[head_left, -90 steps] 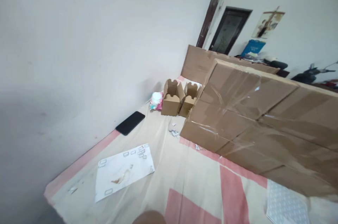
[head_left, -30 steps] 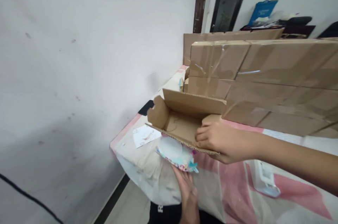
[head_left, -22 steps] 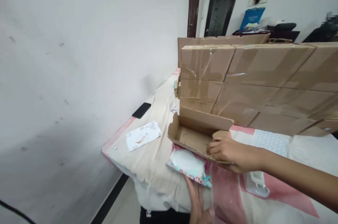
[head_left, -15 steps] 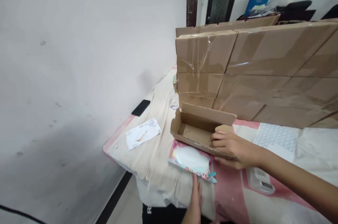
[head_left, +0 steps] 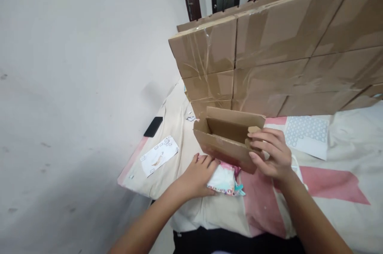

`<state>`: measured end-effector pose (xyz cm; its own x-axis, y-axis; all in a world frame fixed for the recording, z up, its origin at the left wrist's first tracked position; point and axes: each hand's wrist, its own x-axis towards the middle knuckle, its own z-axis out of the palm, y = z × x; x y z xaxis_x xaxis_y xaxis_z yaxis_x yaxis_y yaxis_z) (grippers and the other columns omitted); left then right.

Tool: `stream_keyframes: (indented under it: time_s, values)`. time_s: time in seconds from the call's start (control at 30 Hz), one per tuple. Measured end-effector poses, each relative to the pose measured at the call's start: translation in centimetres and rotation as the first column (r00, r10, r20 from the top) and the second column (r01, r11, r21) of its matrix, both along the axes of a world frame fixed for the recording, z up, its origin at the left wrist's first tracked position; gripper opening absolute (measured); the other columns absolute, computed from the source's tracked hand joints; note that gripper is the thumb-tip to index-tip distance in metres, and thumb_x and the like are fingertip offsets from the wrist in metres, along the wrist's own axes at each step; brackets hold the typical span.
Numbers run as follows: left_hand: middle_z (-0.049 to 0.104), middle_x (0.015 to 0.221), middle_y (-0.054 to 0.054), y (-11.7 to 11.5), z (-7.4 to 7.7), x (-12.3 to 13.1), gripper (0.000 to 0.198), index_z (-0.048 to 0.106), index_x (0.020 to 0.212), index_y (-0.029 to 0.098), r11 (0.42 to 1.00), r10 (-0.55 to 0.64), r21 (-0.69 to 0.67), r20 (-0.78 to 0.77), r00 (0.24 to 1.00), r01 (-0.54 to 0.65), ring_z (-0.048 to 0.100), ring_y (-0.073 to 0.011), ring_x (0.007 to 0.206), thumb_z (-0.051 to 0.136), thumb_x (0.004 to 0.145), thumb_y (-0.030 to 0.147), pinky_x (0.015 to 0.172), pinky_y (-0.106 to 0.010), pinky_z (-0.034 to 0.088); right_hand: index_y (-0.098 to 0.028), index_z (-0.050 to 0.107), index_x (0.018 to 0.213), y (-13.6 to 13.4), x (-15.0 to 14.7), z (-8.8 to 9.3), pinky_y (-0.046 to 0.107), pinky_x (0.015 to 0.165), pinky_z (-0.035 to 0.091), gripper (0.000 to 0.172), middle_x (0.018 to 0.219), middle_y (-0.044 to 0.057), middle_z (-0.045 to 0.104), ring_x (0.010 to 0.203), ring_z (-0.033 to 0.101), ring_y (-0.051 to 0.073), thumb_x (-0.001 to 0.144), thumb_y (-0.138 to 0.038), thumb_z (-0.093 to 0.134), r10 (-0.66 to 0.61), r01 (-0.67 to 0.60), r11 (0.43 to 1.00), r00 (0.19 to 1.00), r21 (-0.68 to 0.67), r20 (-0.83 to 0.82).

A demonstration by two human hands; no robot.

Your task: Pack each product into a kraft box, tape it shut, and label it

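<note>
A small open cardboard box (head_left: 223,142) stands tilted on the cloth-covered table (head_left: 335,190). My right hand (head_left: 271,154) grips its right end, fingers curled over the side flap. Under and in front of the box lies a colourful packet with a white panel (head_left: 224,180). My left hand (head_left: 197,176) lies on the packet's left part, fingers closing round it.
A wall of taped brown cartons (head_left: 269,58) rises just behind the box. A black phone (head_left: 153,127) and a white printed sheet (head_left: 159,160) lie at the table's left. A dotted white sheet (head_left: 305,136) lies to the right. A white wall bounds the left side.
My left hand has come up from below the table edge onto the packet. My right hand has tipped the box more upright. The view has swung lower and closer.
</note>
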<state>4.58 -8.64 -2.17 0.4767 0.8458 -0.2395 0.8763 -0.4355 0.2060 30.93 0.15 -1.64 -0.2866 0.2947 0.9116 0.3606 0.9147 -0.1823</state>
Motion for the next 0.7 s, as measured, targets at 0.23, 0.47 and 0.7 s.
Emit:
stream_keyframes:
  time_s: [0.23, 0.47, 0.7]
  values:
    - [0.063, 0.134, -0.015, -0.3, 0.0, 0.1, 0.072, 0.048, 0.137, 0.016, 0.977, -0.149, 0.134, -0.121, 0.981, 0.164, 0.060, -0.0359, 0.122, 0.075, 0.085, 0.057, 0.104, -0.051, 0.050, -0.023, 0.060, 0.102, 0.7, 0.0, -2.8, 0.048, 0.082, 0.049, 0.021, 0.092, 0.007, 0.066, 0.094, 0.055, 0.029, 0.083, -0.030, 0.068, -0.052, 0.051, 0.998, 0.997, -0.029, -0.061]
    - [0.066, 0.126, -0.014, -3.3, 2.7, 1.2, 0.068, 0.047, 0.135, 0.015, 0.941, -0.278, 0.173, -0.103, 0.955, 0.292, 0.065, -0.0350, 0.114, 0.072, 0.085, 0.053, 0.097, -0.048, 0.054, -0.026, 0.042, 0.092, 0.8, 0.3, -4.5, 0.046, 0.078, 0.043, 0.035, 0.090, 0.005, 0.059, 0.088, 0.051, 0.027, 0.077, -0.040, 0.071, -0.083, 0.078, 0.997, 0.948, -0.030, -0.306]
    - [0.069, 0.127, -0.017, -4.8, 12.4, 1.3, 0.058, 0.041, 0.135, 0.020, 0.807, -0.446, 0.527, 0.251, 0.859, 0.265, 0.069, -0.0302, 0.118, 0.064, 0.088, 0.046, 0.096, -0.042, 0.057, -0.028, 0.044, 0.095, 0.4, -0.5, -5.8, 0.051, 0.084, 0.045, 0.042, 0.094, 0.005, 0.061, 0.092, 0.052, 0.029, 0.073, -0.046, 0.075, -0.076, 0.027, 0.990, 0.930, -0.139, -0.360]
